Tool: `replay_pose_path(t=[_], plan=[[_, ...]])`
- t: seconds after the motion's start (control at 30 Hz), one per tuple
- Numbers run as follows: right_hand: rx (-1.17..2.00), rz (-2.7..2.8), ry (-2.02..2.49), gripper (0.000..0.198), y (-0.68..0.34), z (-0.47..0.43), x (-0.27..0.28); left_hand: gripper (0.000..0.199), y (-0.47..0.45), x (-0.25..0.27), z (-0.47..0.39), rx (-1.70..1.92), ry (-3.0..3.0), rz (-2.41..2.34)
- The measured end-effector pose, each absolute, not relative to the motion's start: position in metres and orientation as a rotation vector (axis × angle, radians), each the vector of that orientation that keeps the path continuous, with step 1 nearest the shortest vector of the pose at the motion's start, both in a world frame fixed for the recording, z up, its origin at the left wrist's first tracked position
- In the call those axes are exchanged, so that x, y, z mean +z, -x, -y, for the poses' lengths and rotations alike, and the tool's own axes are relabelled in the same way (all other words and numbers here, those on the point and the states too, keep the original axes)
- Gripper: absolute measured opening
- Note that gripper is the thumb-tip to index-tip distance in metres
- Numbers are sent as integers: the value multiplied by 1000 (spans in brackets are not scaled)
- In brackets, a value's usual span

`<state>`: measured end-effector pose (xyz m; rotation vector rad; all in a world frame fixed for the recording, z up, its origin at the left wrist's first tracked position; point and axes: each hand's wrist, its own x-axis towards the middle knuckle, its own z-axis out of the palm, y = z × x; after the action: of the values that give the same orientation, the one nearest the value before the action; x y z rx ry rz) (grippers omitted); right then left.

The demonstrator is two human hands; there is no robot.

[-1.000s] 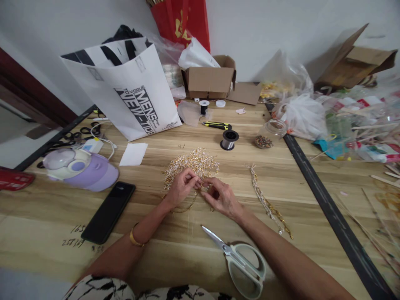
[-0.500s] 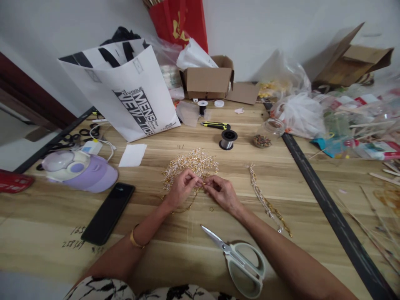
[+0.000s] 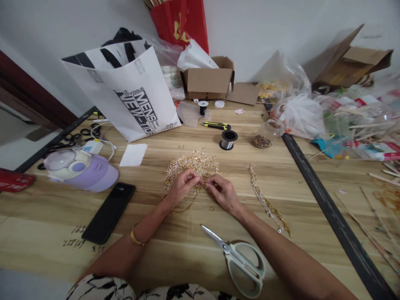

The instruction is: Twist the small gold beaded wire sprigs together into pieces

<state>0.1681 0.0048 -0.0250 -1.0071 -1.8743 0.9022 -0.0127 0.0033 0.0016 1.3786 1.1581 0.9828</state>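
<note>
My left hand [image 3: 183, 186] and my right hand [image 3: 224, 193] meet fingertip to fingertip at the near right edge of a heap of gold and clear beaded chains [image 3: 189, 162]. Both hands are closed in a pinch on a thin gold chain [image 3: 190, 206], whose loose part curves down to the table below my left hand. The exact bit between the fingertips is too small to make out. A small gold ring [image 3: 211, 209] lies just below my right hand. Scissors [image 3: 229, 250] with pale green handles rest nearer to me, blades slightly apart.
Finished-looking gold and silver strands [image 3: 265, 202] lie to the right. Behind the heap are a wire spool [image 3: 228, 140], a utility knife [image 3: 216, 125] and a jar of beads [image 3: 267, 135]. A phone [image 3: 108, 213] and a purple device [image 3: 90, 171] sit left, before a white bag [image 3: 125, 91].
The fingertips of both hands have shifted only slightly, still pinched together at the same spot. The objects on the table stay where they were.
</note>
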Motion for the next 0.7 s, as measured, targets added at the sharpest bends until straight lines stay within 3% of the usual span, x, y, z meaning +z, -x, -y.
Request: replay_pose_path(t=[0.27,0.7], plan=[[1068,1775,1034,18,-168,-4,-26,22,11,5,-3,959,-1319,-1143],[1086,1776,1030,20,-167,-4,-23,19,11,-6,-4,930,-1320,-1071]])
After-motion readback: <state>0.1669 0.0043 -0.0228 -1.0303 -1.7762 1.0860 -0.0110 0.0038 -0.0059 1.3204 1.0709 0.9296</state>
